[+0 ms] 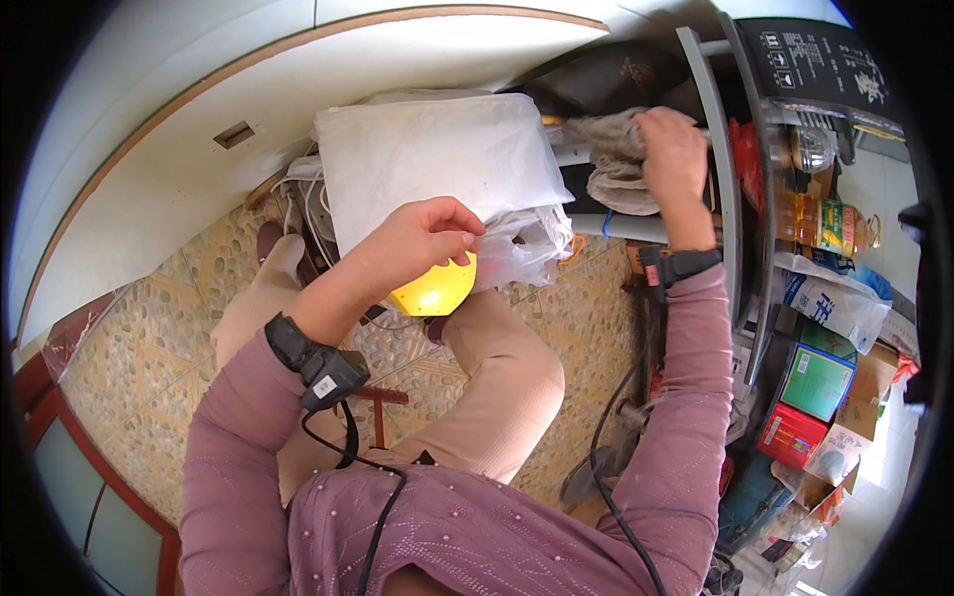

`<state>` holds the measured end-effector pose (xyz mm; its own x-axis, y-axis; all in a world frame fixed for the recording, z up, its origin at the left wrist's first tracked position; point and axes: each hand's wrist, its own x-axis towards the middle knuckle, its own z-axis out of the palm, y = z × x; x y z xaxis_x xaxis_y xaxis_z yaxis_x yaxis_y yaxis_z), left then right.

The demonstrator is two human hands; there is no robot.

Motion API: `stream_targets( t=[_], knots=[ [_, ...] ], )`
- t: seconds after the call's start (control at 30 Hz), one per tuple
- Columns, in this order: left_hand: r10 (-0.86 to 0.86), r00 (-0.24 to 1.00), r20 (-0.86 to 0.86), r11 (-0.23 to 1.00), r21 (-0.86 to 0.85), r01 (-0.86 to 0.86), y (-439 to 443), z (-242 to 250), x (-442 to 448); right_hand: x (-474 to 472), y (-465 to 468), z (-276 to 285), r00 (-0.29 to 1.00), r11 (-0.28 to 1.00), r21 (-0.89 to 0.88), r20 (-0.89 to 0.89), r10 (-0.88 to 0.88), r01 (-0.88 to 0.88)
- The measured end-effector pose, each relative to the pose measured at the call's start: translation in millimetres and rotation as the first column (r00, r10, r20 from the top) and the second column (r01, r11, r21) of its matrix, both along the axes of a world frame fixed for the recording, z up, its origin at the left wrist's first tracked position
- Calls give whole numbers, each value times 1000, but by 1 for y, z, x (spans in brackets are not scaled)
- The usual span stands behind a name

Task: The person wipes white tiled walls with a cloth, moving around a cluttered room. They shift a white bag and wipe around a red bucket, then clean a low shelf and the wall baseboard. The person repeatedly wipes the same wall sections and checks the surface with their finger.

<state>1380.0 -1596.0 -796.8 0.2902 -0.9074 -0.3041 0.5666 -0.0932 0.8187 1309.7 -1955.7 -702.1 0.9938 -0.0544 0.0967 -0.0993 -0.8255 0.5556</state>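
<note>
My right hand grips a crumpled grey-beige cloth at the right, beside the dark shelf frame. The cloth is blurred and part of it hangs below my fingers. My left hand hovers near the middle with loosely curled fingers and nothing visible in them. Just beneath it is a yellow plastic thing with small holes; my hand hides its upper part, and I cannot tell whether they touch. Behind lies a white plastic sheet, with a crumpled clear plastic bag at its lower right corner.
A grey metal rail stands right of the cloth. Beyond it, a shelf holds an oil bottle, a green box and a red box. White cables hang at the sheet's left. A white panel rises at the left.
</note>
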Motion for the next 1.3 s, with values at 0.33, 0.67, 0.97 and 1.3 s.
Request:
stream_targets(
  t=[0.33, 0.67, 0.97, 1.3],
  knots=[
    [-5, 999, 41, 999, 38, 4, -7, -3, 0, -17, -11, -93, 990, 986, -152, -133, 45, -65],
    [-27, 953, 302, 994, 113, -7, -18, -12, -4, -50, -6, -158, 945, 958, 288, -309, 104, -12],
    [-42, 942, 332, 994, 106, 7, -12, -15, -11, -95, 9, -43, 997, 978, 202, 59, 43, -54],
    [-86, 949, 303, 986, 161, 39, -14, -19, -12, -70, -9, -174, 990, 963, 262, -140, -30, 66]
  ],
)
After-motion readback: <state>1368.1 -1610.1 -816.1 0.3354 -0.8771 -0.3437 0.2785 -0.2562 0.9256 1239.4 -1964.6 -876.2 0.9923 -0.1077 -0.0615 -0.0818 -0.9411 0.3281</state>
